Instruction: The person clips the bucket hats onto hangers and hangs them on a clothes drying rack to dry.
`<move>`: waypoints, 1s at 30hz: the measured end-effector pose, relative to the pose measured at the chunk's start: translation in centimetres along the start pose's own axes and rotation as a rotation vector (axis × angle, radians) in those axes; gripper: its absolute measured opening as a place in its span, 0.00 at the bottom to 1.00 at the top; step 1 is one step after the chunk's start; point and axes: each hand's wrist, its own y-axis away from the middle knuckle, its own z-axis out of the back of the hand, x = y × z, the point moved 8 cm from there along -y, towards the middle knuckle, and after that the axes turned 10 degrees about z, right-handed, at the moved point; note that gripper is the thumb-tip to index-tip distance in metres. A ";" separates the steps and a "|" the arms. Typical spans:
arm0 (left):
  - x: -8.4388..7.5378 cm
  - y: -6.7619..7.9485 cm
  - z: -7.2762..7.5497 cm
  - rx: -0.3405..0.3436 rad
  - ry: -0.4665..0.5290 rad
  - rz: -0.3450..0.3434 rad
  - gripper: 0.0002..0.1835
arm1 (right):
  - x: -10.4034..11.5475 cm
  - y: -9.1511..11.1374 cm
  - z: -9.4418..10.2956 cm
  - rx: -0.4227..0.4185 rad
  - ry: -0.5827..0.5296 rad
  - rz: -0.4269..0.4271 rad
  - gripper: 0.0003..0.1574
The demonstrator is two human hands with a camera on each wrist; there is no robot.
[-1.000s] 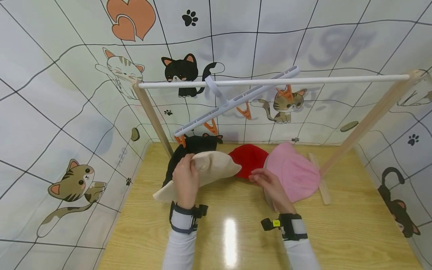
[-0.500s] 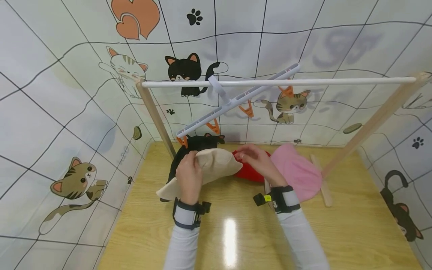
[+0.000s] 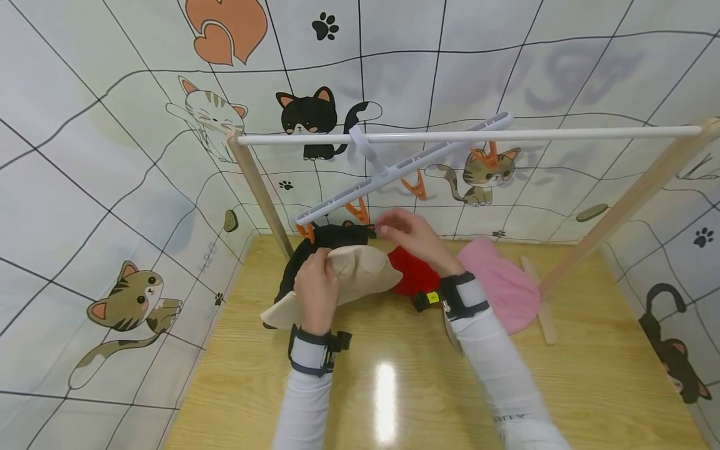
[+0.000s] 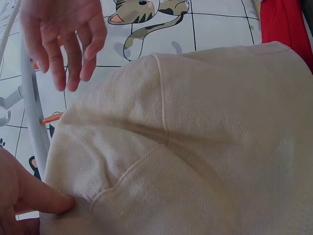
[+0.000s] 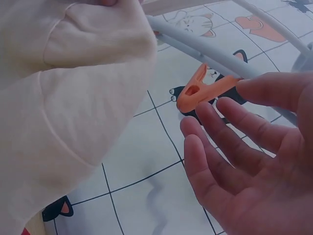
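My left hand pinches the edge of a cream cloth hat; in the left wrist view its thumb presses into the creased fabric. My right hand is raised right of the hat with fingers apart. In the right wrist view, its thumb and fingertips are close to an orange clip on the pale hanger; contact is unclear. Behind the cream hat is a black hat, just below the hanger's leftmost orange clip. My left hand and the cream hat partly hide it.
A white rod on wooden posts carries the tilted hanger. Two more orange clips hang toward its right end. A red hat and a pink hat lie on the wooden table, partly covered by my right arm.
My right hand has moved up and left, from beside the pink hat, past the red one, to the clips. The left hand keeps its pinch on the cream hat, nearly still.
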 end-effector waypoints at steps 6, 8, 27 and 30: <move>0.0 -0.2 -0.1 -0.007 -0.005 -0.020 0.08 | 0.9 -1.6 0.0 -0.014 0.093 -0.008 0.20; 0.0 -0.2 -0.2 -0.007 -0.004 -0.025 0.08 | 1.1 -2.2 -0.1 -0.019 0.104 -0.002 0.21; 1.1 -0.1 -1.6 0.018 -0.049 -0.018 0.06 | 1.6 -4.7 -1.9 -0.075 -0.005 -0.001 0.21; 1.0 -0.2 -1.7 0.023 -0.053 -0.034 0.06 | 1.6 -4.8 -2.1 -0.076 -0.049 -0.014 0.21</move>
